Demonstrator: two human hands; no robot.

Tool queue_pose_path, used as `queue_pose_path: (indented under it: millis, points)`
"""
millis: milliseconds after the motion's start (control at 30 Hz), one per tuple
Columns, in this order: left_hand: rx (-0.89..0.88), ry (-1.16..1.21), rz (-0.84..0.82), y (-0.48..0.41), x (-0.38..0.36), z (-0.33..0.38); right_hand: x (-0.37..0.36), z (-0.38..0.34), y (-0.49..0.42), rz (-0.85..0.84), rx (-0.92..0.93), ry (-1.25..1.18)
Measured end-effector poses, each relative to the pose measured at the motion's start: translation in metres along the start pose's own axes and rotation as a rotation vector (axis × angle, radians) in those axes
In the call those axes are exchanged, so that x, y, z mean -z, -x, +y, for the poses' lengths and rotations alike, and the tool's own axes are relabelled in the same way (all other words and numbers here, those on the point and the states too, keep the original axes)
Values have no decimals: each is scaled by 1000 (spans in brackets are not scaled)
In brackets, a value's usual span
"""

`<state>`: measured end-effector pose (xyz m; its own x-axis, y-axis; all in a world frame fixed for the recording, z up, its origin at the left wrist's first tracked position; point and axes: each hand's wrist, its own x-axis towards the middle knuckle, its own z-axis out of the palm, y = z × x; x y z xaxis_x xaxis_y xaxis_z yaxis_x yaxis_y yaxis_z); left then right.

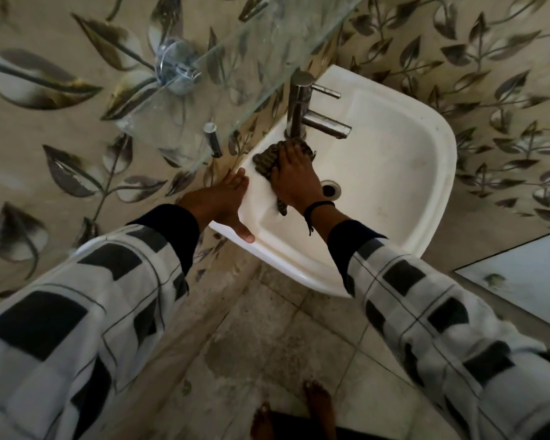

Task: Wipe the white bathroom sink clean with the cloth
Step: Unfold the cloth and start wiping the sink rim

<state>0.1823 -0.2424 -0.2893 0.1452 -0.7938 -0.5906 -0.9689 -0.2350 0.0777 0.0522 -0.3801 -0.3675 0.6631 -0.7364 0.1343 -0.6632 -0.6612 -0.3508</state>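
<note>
Looking down on a white bathroom sink (442, 173) fixed to a wall tiled in a grey leaf pattern.

A dark, striped cloth (265, 160) lies bunched on the sink's back left ledge, just beside the base of a steel faucet (299, 103). A fold of the cloth trails down the left inner slope of the basin.

The right hand (294, 179) lies on top of the cloth, fingers spread and fairly straight, pressing it against the sink rather than closing round it. A black thread band (318, 206) circles that wrist.

The left hand (226, 201) rests on the sink's left edge. Its fingers lie straight along the rim and its thumb sits on the near left corner. It holds nothing else.

The round drain (330, 189) shows in the basin floor, just right of the right wrist. The faucet spout points out over the basin.

A clear glass shelf (235, 58) juts from the wall above the sink's back left corner.

Both arms wear black and white checked sleeves. Below the sink is a stained tiled floor (299, 338), with bare feet (318, 404) at the lower edge.
</note>
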Motion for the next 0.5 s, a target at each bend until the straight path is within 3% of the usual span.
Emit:
queue_pose_path:
  millis: [133,300,433,500]
  points:
    - [8,-8,-5,-1,-2,-1,3,-7,-10,-81,118,27]
    - [7,11,-8,0,-1,-1,8,-19,-27,-122,-5,-5]
    - [10,50,7,-1,-3,-3,14,1,-8,-176,177,80]
    - [3,40,12,0,-2,-3,16,7,-12,-201,167,96]
